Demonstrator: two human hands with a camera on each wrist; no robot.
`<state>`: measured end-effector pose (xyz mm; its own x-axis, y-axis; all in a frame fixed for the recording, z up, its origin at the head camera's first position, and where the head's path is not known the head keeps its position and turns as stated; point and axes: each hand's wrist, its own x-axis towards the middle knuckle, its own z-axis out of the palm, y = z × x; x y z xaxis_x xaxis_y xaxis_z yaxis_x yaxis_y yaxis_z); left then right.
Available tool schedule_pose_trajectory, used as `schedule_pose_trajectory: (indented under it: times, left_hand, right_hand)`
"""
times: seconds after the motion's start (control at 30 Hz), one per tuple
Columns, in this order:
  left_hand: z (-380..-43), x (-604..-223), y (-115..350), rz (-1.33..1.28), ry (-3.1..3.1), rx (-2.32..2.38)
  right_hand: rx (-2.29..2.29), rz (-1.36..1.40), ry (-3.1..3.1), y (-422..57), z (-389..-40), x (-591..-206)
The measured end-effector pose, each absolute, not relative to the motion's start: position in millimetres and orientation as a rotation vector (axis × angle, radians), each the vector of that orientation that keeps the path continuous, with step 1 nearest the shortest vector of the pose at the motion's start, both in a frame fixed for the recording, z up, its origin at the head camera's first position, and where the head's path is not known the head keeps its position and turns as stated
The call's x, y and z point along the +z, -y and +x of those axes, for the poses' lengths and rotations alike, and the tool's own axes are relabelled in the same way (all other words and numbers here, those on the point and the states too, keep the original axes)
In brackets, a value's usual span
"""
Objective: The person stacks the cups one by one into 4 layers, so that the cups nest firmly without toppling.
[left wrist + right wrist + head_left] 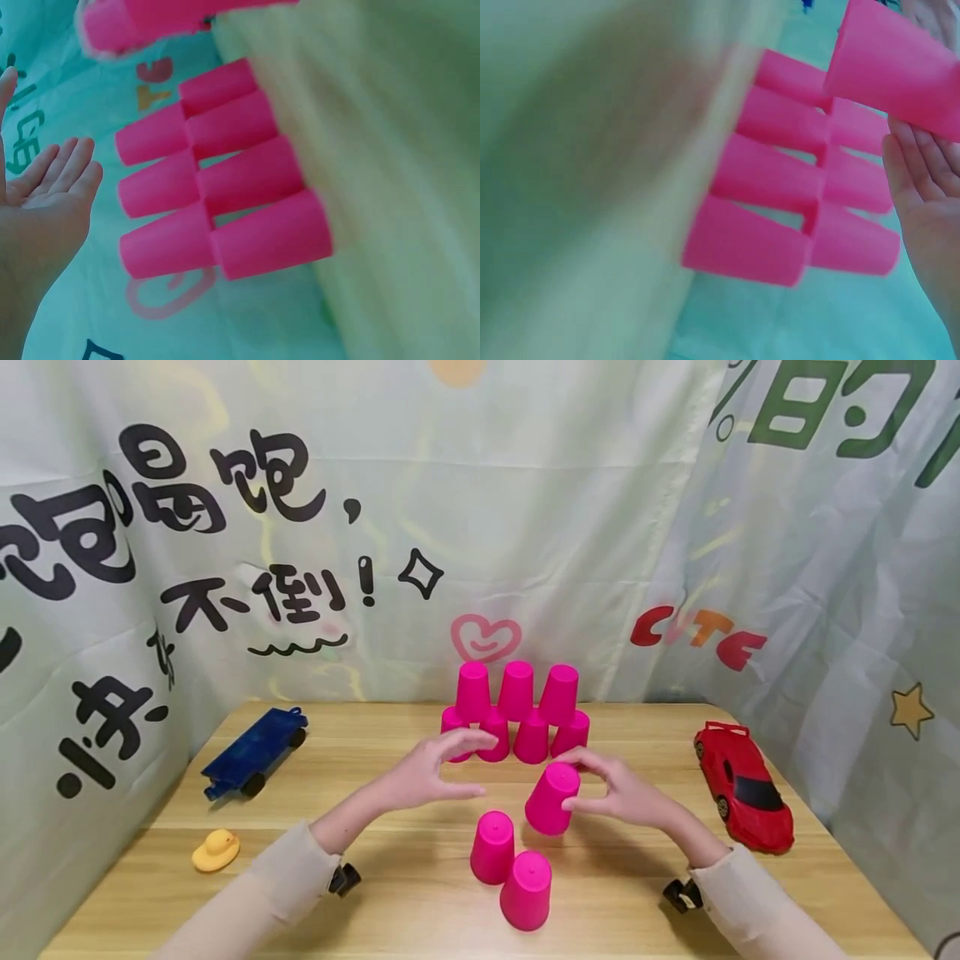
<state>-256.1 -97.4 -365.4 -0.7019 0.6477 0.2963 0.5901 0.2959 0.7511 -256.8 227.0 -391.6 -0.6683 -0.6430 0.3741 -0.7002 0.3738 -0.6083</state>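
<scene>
A pink plastic cup [552, 797], upside down and slightly tilted, is held above the table between the thumb and fingers of my right hand [628, 789]. My left hand [423, 770] holds nothing; its thumb and fingers are spread apart, left of that cup. Behind both hands stands a two-level stack of upside-down pink cups, with several in the bottom row [531, 739] and three on top [517, 692]. Nearer to me, two more pink cups stand upside down on the table, a farther one [492, 850] and a nearer one [526, 893], close against each other.
On the table's left are a blue toy trailer [258, 752] and a yellow rubber duck [217, 850]. A red toy car [744, 789] sits near the right edge. Printed cloth [525, 527] hangs around the wooden table [390, 910].
</scene>
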Motion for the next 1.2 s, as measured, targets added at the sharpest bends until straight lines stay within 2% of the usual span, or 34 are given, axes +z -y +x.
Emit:
schedule_pose_trajectory:
  times: [0.37,0.63,0.9,1.2]
  left_hand:
    - [-237.7,-403.9,101.9,1.063,-2.336,1.225]
    - [-235.0,-417.5,93.5,1.076,-2.308,1.163]
    - [-232.4,-424.6,92.2,1.046,-2.302,1.185]
    - [-228.7,-426.3,94.7,1.069,-2.324,1.179]
  right_hand:
    - [1.367,1.030,2.226,-238.7,-286.2,-334.1]
    - [1.297,0.777,2.281,-231.2,-315.1,-293.1]
    - [1.294,0.697,2.383,-217.0,-354.4,-283.6]
    - [1.281,0.657,2.491,-206.9,-375.7,-284.5]
